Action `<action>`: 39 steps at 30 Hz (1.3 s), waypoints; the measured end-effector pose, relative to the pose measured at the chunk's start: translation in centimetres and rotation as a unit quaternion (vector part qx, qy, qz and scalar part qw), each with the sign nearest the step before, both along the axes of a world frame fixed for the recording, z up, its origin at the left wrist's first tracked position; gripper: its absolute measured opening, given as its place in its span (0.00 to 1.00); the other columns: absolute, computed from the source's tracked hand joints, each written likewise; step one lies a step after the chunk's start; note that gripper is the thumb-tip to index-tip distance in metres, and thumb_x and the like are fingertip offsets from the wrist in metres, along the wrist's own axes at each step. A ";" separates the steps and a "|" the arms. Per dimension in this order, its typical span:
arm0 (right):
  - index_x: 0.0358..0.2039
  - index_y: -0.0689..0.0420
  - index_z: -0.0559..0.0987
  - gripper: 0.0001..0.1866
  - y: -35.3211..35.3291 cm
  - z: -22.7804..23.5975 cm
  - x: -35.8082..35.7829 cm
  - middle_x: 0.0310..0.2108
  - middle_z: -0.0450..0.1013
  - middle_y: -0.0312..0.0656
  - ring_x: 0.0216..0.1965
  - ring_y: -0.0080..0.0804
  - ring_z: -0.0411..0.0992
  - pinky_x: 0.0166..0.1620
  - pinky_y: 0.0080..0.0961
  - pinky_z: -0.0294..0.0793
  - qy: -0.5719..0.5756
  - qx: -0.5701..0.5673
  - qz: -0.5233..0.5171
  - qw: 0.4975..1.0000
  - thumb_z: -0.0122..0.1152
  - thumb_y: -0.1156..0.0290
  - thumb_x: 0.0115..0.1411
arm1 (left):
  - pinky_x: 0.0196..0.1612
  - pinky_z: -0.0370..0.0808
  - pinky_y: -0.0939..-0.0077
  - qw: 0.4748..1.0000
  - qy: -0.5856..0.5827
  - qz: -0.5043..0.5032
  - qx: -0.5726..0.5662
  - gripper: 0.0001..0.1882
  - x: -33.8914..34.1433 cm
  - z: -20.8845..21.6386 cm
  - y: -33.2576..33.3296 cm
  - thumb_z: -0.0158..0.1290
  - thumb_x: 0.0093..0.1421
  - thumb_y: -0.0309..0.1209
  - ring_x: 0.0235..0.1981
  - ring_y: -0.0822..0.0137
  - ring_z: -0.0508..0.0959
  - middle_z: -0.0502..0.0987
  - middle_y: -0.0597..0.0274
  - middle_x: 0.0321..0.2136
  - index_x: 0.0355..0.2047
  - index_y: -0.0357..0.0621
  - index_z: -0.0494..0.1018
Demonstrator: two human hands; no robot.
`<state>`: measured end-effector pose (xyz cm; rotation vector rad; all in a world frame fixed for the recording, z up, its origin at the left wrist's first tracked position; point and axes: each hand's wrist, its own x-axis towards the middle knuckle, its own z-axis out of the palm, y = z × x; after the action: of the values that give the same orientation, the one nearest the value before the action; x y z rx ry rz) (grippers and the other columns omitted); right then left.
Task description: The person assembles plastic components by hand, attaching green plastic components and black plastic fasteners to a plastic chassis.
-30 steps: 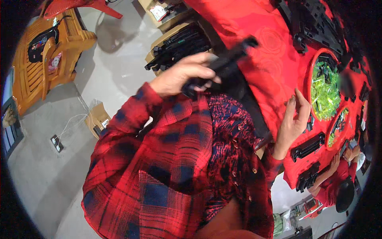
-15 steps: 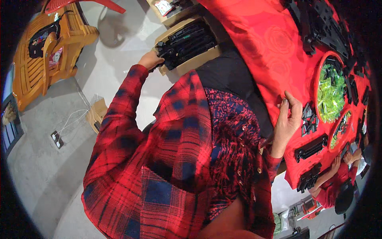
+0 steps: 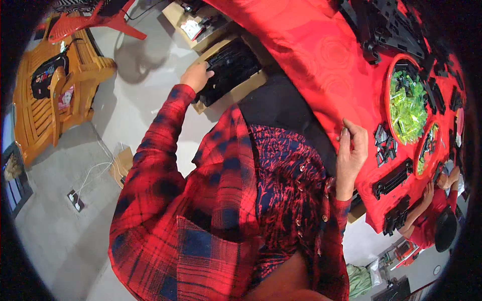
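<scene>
At the upper left, my left hand (image 3: 197,77) reaches down to the near left end of a cardboard box (image 3: 236,91). Long black plastic parts (image 3: 233,62) fill this box. The fingers look curled in at the parts, and what they hold is hidden. My right hand (image 3: 352,150) rests loosely by the edge of the red-covered table (image 3: 311,85). Its fingers are half bent and apart, with nothing in them. Nearest to it lie small black pieces (image 3: 385,145) on the cloth.
Red-rimmed trays of yellow-green pieces (image 3: 407,113) and mixed pieces (image 3: 428,150) stand on the table. Black parts (image 3: 391,35) pile up beyond. A co-worker in red (image 3: 434,218) works at the right. A wooden bench (image 3: 42,115) and red chair (image 3: 93,22) stand left.
The view has shifted a little. My left hand has moved from the box's left corner further over the black parts. My right hand keeps nearly the same pose.
</scene>
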<state>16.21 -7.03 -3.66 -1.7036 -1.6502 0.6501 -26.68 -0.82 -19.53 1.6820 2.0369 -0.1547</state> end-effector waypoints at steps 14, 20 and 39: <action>0.40 0.63 0.80 0.10 -0.6 -0.3 -0.4 0.33 0.74 0.46 0.35 0.39 0.74 0.40 0.30 0.74 -0.067 0.026 0.023 0.997 0.57 0.87 0.59 | 0.41 0.75 0.53 0.969 0.023 0.012 0.244 0.09 0.4 -13.4 3.7 0.57 0.60 0.34 0.39 0.47 0.78 0.79 0.50 0.33 0.35 0.42 0.76; 0.39 0.62 0.80 0.10 -0.6 -0.4 -0.7 0.33 0.74 0.47 0.36 0.42 0.74 0.40 0.32 0.74 -0.044 0.007 0.005 0.999 0.58 0.85 0.56 | 0.44 0.75 0.55 0.955 0.073 -0.049 0.282 0.10 -1.4 -16.3 4.8 0.58 0.59 0.34 0.40 0.50 0.78 0.80 0.54 0.33 0.40 0.46 0.79; 0.39 0.63 0.79 0.11 0.5 -0.4 -0.2 0.31 0.72 0.47 0.34 0.43 0.72 0.38 0.33 0.71 -0.029 0.038 0.018 0.999 0.56 0.86 0.56 | 0.58 0.66 0.50 0.970 0.120 -0.031 0.210 0.10 -1.1 -17.0 3.4 0.50 0.66 0.38 0.44 0.54 0.76 0.78 0.56 0.36 0.42 0.47 0.72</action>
<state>16.06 -6.54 -4.07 -1.6559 -1.7276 0.5530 -27.77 2.57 -36.49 2.0675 2.3187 0.0628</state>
